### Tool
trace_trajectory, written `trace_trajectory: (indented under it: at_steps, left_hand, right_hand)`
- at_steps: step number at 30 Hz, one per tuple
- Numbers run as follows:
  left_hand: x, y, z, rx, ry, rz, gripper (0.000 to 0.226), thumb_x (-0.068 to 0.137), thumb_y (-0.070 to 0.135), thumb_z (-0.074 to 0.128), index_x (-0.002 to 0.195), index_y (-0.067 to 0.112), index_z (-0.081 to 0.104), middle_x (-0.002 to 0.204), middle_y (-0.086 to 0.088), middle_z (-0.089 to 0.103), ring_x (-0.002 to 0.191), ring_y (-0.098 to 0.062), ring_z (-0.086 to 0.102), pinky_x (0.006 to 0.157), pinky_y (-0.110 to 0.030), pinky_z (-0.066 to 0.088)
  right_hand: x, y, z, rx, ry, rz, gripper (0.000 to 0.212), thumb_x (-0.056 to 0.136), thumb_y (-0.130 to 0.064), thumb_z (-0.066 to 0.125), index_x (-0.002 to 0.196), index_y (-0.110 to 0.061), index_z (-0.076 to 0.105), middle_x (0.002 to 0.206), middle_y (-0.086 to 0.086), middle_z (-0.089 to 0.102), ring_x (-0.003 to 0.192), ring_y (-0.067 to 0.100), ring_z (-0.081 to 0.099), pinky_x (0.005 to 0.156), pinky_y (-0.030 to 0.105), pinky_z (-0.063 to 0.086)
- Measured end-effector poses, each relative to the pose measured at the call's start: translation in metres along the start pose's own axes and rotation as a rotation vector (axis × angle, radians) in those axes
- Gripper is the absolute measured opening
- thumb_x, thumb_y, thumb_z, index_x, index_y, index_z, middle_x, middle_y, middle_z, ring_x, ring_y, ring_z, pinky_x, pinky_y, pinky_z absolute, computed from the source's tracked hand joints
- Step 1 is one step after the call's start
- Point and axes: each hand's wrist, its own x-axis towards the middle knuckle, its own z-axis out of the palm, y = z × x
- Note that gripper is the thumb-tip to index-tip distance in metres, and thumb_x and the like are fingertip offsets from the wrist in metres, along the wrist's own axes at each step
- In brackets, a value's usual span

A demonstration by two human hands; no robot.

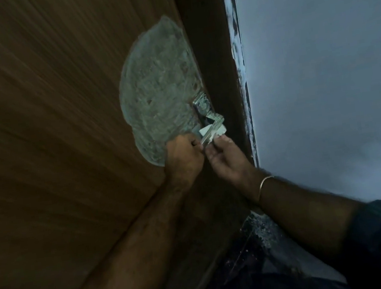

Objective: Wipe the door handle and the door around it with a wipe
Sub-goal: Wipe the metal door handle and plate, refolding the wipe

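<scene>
Where hands (184, 160) (228, 156) meet — angular metal handle (207, 117)

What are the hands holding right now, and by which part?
Both hands grip the door handle: the left hand curls round its free end, and the right hand pinches it there from the other side. No wipe is plainly visible.

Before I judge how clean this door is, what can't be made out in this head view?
- Door handle: its free end is hidden behind the left hand and right hand.
- Wipe: only a pale scrap shows between the hands; the dim, blurred picture hides its size and state.
- Pale patch on the door: foam, residue or wear cannot be told.
</scene>
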Motion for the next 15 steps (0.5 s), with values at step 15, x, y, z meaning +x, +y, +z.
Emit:
trace_trajectory:
  at_steps: [15]
  left_hand:
    - [-0.002,0.009,-0.001,0.119,-0.005,0.009,0.01,0.094,0.013,0.062,0.099,0.017,0.07,0.103,-0.002,0.069,0.083,-0.008,0.053,0.068,-0.021,0.04]
  right_hand:
    - [0.015,-0.024,0.002,-0.142,0.009,-0.089,0.035,0.102,0.001,0.038,0.135,0.005,0.047,0.126,0.021,0.054,0.102,0.024,0.056,0.112,0.037,0.036]
